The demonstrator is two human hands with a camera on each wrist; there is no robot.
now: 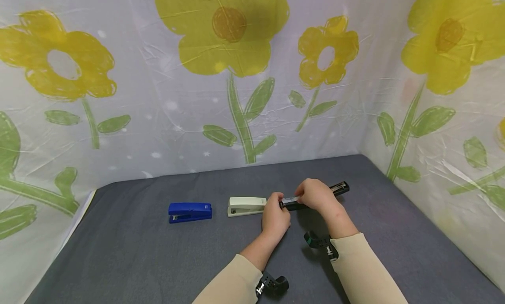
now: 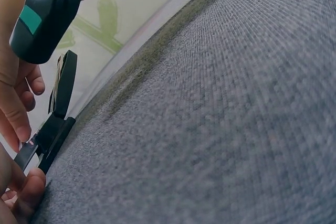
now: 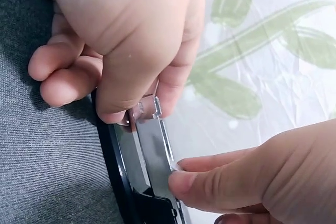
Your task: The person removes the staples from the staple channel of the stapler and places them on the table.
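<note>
Beige sleeves, near. Black stapler, opened, right of cream stapler. Left hand: fingers gripping black stapler's left end. Right hand: pinching shiny strip. Advisable: steady base, strip level.

No text I can actually read in any of the 3 views, tbh. Closest is the blue stapler: looks like a tiny pale mark near the right end of its top, but it's way too small to make out. Can't read anything on the white stapler or the black stapler either, even in the right wrist close-up. The wrist cam has a plain teal patch, no legible letters or numbers on it.
</note>
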